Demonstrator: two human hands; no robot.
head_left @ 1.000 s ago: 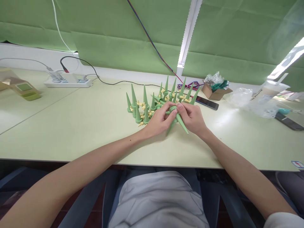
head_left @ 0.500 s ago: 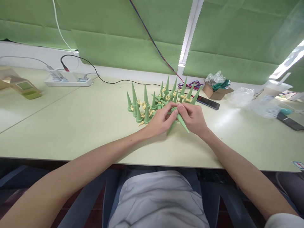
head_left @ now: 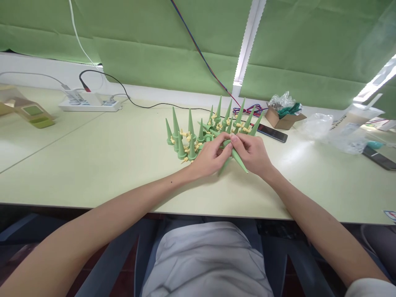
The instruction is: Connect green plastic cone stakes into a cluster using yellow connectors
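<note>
Between my two hands is a green cone-shaped piece [head_left: 239, 160], its pointed end aimed down and to the right. My left hand [head_left: 213, 156] has its thumb and fingers closed around the wide end. My right hand [head_left: 251, 152] pinches at that same end, its fingertips meeting those of the left. What lies under the fingertips is hidden. Another green spike [head_left: 223, 168] shows below my left hand. Just beyond the hands, several upright green cones [head_left: 192, 149] stand on the table, with small yellow pieces [head_left: 185, 159] around them.
A phone [head_left: 272, 133] lies right of the cones, below a small cardboard box [head_left: 283, 119]. Farther right are a lidded cup [head_left: 352, 119], plastic wrap and a second phone [head_left: 379, 157]. A power strip [head_left: 89, 106] with cables sits at the back left of the table [head_left: 93, 165].
Both hands keep almost the same grip on the green cone. The whole view has shifted very slightly.
</note>
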